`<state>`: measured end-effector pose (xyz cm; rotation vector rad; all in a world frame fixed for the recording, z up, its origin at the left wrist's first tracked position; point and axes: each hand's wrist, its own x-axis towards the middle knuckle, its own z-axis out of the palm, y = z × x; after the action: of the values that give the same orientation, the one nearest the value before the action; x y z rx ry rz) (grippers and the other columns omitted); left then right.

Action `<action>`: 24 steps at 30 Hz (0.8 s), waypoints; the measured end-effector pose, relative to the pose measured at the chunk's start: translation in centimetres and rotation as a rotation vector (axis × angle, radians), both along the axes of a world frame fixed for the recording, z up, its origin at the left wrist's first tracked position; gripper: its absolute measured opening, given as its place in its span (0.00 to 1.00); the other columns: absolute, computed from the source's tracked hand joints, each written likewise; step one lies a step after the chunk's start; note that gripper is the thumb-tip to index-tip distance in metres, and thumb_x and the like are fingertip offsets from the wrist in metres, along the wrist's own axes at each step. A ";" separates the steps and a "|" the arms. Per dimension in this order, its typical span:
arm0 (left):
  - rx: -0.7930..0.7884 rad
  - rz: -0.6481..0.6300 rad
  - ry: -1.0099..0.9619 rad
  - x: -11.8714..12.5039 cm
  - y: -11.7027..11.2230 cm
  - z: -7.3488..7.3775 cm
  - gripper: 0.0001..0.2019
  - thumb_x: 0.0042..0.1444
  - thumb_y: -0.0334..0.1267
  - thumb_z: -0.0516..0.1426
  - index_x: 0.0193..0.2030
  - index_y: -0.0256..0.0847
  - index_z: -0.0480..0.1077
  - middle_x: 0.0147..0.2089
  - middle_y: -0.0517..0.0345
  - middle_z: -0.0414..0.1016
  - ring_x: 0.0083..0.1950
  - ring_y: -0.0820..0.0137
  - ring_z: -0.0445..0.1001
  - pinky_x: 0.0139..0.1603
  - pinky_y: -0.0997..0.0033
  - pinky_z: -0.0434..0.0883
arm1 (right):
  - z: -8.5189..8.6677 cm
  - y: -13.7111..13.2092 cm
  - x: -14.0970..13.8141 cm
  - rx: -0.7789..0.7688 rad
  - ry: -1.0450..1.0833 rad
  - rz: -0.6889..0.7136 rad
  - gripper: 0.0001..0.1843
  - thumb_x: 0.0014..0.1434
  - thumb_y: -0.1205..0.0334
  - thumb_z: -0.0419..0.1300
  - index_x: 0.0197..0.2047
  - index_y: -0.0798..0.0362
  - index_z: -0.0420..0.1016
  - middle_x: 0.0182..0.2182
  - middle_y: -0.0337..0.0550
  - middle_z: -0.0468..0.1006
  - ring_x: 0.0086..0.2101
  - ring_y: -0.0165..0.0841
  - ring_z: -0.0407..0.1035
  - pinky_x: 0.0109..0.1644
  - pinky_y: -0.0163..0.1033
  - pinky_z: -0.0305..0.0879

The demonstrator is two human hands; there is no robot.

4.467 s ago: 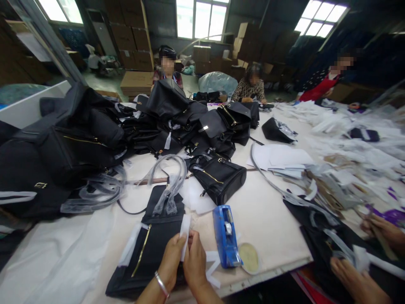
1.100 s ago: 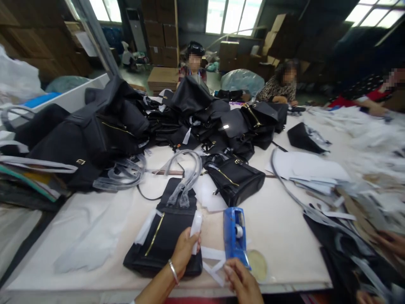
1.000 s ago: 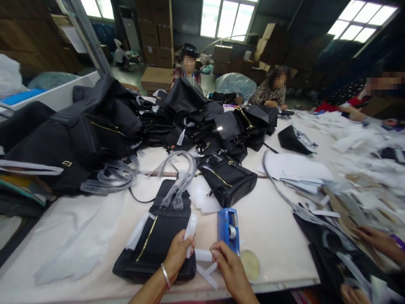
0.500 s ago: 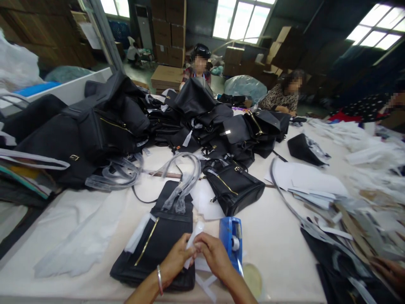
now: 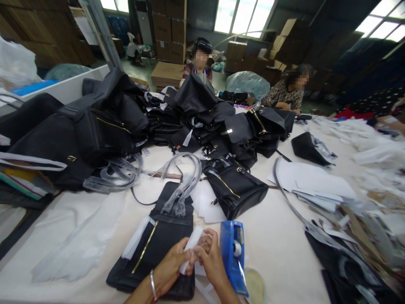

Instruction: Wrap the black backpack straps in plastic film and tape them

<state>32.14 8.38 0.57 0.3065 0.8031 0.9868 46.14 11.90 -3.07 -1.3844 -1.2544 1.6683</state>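
A flat black bag [image 5: 160, 245] with a gold zip lies on the white table [image 5: 278, 236] just in front of me. My left hand [image 5: 171, 267], with a bangle on the wrist, pinches a white foam strip [image 5: 190, 248] at the bag's right edge. My right hand [image 5: 210, 257] is closed on the same strip from the other side. A blue tape dispenser [image 5: 233, 253] stands just right of my right hand. Clear plastic wraps the bag's handles [image 5: 183, 185].
A heap of black bags [image 5: 104, 122] fills the left and the middle of the table. Another black bag [image 5: 236, 190] lies behind the dispenser. White paper sheets [image 5: 313, 181] and scraps cover the right side. Two people [image 5: 286, 90] sit at the far end. A round yellowish disc [image 5: 255, 287] lies by the dispenser.
My right hand left the loose strips by the dispenser and came up to the strip in my left hand. Both hands now pinch it together.
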 end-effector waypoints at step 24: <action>0.090 -0.085 0.206 0.5 -0.9 -4.5 0.65 0.43 0.48 0.66 0.66 0.36 0.14 0.27 0.62 0.71 0.24 0.73 0.66 0.28 0.73 0.62 | 2.1 1.2 -1.0 -0.205 0.198 0.240 0.40 0.49 0.56 0.62 0.62 0.52 0.51 0.27 0.37 0.74 0.19 0.28 0.65 0.20 0.33 0.61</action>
<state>32.64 7.46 -3.94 0.5219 0.9265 0.9225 45.12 13.11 -0.99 -1.1819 -1.1988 2.0930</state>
